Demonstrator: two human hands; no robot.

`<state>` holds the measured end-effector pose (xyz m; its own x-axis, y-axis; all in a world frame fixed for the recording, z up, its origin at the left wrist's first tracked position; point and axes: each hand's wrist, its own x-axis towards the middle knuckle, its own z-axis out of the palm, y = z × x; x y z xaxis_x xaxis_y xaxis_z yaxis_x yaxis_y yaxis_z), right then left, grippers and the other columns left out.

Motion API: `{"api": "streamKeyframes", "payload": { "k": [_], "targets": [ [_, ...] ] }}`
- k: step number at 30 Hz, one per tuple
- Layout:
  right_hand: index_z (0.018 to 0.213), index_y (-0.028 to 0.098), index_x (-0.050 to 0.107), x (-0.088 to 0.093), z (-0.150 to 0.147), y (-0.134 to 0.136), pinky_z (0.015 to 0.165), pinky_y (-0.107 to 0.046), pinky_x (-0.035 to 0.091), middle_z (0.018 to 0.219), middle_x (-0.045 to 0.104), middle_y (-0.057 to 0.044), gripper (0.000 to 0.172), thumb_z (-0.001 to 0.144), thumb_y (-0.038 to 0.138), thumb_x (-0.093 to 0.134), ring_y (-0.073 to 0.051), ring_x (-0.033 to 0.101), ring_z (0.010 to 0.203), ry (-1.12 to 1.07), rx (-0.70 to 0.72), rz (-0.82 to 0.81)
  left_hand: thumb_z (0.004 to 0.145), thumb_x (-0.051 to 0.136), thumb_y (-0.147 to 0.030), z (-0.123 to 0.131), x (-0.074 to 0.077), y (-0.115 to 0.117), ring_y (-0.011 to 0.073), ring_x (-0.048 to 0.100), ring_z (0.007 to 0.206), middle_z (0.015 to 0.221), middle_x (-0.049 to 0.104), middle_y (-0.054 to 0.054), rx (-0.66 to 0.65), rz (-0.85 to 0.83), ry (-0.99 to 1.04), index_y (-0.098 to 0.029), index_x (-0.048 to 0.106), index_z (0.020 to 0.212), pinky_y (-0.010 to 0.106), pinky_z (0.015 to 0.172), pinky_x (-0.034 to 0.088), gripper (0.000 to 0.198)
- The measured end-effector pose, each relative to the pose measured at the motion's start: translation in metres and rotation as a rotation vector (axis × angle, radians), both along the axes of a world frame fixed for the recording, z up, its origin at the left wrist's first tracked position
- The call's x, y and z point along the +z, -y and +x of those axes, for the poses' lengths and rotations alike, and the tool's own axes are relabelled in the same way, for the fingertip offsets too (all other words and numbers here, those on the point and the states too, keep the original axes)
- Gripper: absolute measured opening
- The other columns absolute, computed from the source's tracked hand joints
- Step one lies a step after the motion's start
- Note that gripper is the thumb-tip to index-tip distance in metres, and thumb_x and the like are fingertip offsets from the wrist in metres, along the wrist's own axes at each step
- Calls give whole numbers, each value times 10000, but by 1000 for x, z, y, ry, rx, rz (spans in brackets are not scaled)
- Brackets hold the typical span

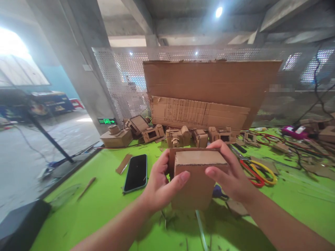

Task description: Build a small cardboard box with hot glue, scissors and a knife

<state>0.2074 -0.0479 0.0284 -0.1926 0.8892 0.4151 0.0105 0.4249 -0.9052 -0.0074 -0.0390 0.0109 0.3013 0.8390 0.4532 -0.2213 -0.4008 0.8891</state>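
Brown cardboard box (193, 190) held upright over the middle of the green tabletop (104, 209); whether its base touches, cannot tell. Left hand (164, 186) and right hand (231, 174) clamped on its opposite sides, both thumbs toward the near face. Phone (136, 173) flat, between box and tabletop's left edge. Scissors (246, 164), red and yellow handles, right of box. Near far edge: row of cardboard models (178, 137), large cardboard sheet (209, 80) standing behind.
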Motion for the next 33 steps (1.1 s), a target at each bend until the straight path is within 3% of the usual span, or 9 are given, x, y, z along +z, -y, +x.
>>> {"api": "streamKeyframes", "payload": {
  "k": [6,9,12,17,20,23,28,33],
  "targets": [
    [1182,306,533,-5,-1,-3,574,-271,508,903,627,-9,508,813,459,846,-189,601,725,121,-11,132,849,788,-482,-1,-2,-4,265,695,1009,1105,740,106,32,15,-34,-179,645,1169,314,851,564,463],
    [1368,332,451,-8,-2,-5,767,-323,574,1202,640,-63,659,836,412,830,-243,658,987,134,7,252,886,746,-494,-1,-2,-8,254,718,975,1108,755,106,-36,-117,41,-187,650,1221,296,804,573,465],
    [1377,328,506,-7,0,-7,957,-368,537,1354,595,-73,606,857,389,811,-276,607,1189,224,8,365,934,693,-472,-1,-1,-10,237,741,933,1137,765,114,-86,-218,101,-194,652,1268,285,778,583,437],
    [1272,316,604,-7,1,-10,889,-315,549,1258,653,-51,424,890,356,782,-241,637,1136,217,-5,300,886,752,-450,4,2,-8,239,755,921,1127,778,107,-71,-310,162,-200,681,1242,285,764,595,440],
    [1216,300,641,-9,0,-11,955,-336,532,1277,676,-54,411,854,365,824,-254,639,1189,186,-13,295,841,788,-480,6,1,-8,236,756,891,1077,793,93,-18,-357,167,-195,712,1180,263,718,588,450],
    [1282,302,627,-8,2,-12,1035,-370,492,1379,656,-66,449,877,396,797,-271,617,1261,227,23,335,817,785,-545,4,0,-10,226,753,822,1012,806,90,53,-484,147,-169,742,1079,245,671,576,460],
    [1427,303,549,-4,9,-13,1036,-362,482,1407,651,-58,451,986,322,638,-250,616,1251,360,21,410,864,636,-663,1,6,-13,256,752,682,845,797,157,-104,-905,134,-79,755,1063,291,582,577,629],
    [1387,289,589,-2,12,-16,865,-318,542,1312,688,-55,366,1021,299,580,-225,665,1106,390,-27,344,887,610,-639,1,11,-16,257,740,604,804,797,153,-123,-980,178,-66,743,1118,324,555,587,631]
  ]
}}
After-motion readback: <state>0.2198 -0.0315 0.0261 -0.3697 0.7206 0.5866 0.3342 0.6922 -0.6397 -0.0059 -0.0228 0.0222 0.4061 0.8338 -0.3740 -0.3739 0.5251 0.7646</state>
